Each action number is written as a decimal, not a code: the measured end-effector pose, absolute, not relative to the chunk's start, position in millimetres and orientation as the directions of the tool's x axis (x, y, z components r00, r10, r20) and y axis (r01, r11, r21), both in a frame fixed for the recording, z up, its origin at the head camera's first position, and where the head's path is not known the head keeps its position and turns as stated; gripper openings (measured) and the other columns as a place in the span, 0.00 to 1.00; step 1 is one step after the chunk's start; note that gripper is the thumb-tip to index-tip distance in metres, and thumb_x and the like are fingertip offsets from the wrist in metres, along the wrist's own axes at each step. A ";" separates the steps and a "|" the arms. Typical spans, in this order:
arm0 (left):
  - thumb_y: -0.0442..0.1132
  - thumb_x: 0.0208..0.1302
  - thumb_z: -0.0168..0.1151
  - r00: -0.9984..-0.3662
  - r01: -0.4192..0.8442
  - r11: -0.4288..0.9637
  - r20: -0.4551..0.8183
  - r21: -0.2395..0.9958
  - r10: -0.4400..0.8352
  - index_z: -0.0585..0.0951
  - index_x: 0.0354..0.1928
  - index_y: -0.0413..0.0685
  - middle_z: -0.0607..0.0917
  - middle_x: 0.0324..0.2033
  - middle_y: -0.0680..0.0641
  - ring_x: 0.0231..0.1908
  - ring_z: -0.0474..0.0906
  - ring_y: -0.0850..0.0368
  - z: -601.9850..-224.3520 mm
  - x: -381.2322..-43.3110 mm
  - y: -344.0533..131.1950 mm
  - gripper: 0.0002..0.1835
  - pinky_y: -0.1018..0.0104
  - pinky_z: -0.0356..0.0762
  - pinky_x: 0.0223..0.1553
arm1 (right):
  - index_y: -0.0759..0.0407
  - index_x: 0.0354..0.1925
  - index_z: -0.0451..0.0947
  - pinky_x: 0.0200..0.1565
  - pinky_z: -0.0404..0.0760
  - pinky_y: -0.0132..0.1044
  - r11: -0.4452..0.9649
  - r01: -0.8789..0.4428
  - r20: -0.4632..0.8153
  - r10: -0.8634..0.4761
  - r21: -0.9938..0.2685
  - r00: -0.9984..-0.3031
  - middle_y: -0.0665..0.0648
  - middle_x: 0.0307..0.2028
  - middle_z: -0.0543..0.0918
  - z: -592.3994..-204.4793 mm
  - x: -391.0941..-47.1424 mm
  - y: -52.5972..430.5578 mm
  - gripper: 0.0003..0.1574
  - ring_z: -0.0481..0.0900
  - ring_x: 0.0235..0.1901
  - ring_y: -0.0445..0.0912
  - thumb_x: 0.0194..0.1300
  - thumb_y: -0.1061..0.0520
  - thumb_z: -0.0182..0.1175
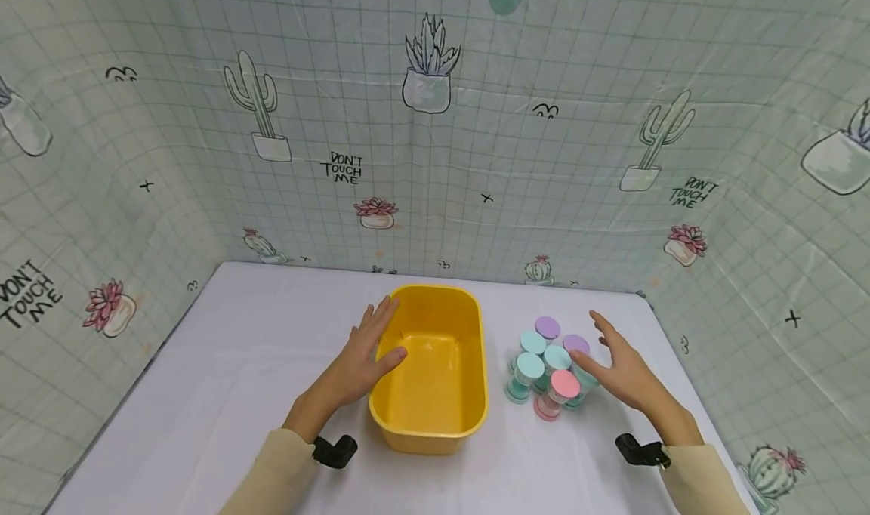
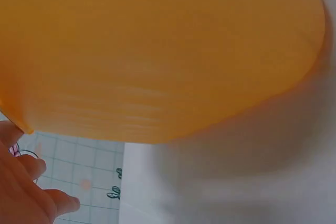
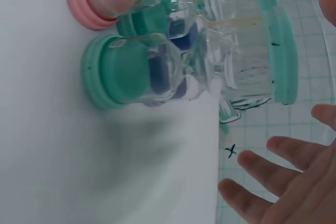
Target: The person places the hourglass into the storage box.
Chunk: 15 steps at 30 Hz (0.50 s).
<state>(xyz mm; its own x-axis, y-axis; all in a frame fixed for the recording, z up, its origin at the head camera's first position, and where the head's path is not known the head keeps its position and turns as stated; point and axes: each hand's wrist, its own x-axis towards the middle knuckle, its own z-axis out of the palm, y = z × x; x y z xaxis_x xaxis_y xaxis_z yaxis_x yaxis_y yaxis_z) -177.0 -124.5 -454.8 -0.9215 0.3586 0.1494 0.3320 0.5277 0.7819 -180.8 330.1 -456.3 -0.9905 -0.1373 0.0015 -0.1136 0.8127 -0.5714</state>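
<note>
A yellow plastic bin (image 1: 430, 443) stands near the middle of the table in the head view. My left hand (image 1: 355, 365) is at its left rim, fingers extended and thumb reaching over the edge. The left wrist view is mostly filled by the bin's outer wall (image 2: 157, 66). To the right of the bin, several sand timers stand upright in a tight cluster: a pink one (image 1: 564, 385), teal ones (image 1: 529, 368) and purple ones (image 1: 547, 328). Beside them on the right is my right hand (image 1: 621, 368), fingers spread, holding nothing. A teal sand timer (image 3: 126, 72) shows closest in the right wrist view.
A white cloth covers the table (image 1: 224, 394). Behind and on both sides hangs a grid-patterned curtain (image 1: 476, 152) printed with cacti. The bin's inside floor (image 1: 435, 371) is bare. A black strap mount (image 1: 334, 452) is on each wrist.
</note>
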 end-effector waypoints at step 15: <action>0.49 0.75 0.57 -0.896 0.382 0.408 0.224 0.829 0.383 0.62 0.79 0.49 0.43 0.84 0.49 0.80 0.49 0.36 -474.9 -181.2 -125.9 0.35 0.29 0.67 0.67 | 0.59 0.81 0.48 0.55 0.85 0.48 0.723 -0.108 0.010 -0.138 -0.682 -0.990 0.75 0.71 0.68 -475.6 -142.4 338.2 0.48 0.77 0.62 0.70 0.76 0.47 0.59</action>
<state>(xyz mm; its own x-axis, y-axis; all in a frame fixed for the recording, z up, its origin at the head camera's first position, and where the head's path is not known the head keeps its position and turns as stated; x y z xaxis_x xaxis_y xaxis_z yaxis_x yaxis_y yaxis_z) -181.2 -125.9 -474.9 -0.8960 0.3833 0.2241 0.3819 0.4077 0.8294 -142.4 338.2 -475.6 -0.9904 -0.1379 0.0101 -0.1077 0.7231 -0.6823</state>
